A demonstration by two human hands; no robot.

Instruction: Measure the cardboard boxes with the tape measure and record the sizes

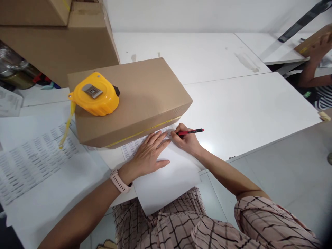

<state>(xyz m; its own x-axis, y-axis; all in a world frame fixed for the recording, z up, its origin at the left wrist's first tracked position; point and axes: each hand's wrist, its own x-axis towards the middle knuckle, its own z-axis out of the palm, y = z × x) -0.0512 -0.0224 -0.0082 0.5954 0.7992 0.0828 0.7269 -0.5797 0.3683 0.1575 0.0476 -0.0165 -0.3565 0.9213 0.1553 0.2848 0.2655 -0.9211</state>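
Note:
My right hand [186, 141] pinches a red and black pen [190, 131], its tip on a printed sheet of paper [166, 183] at the table's front edge. My left hand [150, 154] lies flat on the same sheet with its fingers stretched out, just left of the pen. A pale wristband sits on my left wrist. Right behind both hands stands a brown cardboard box [145, 93] sealed with yellow tape. A yellow tape measure [94, 94] rests on the box's left end, its tape hanging down over the side.
Printed sheets [33, 162] cover the table to the left. Large cardboard boxes [59, 38] are stacked at the back left. White tabletops [233, 103] stretch to the right. Another person's arm [312, 65] holds a cardboard piece at the far right.

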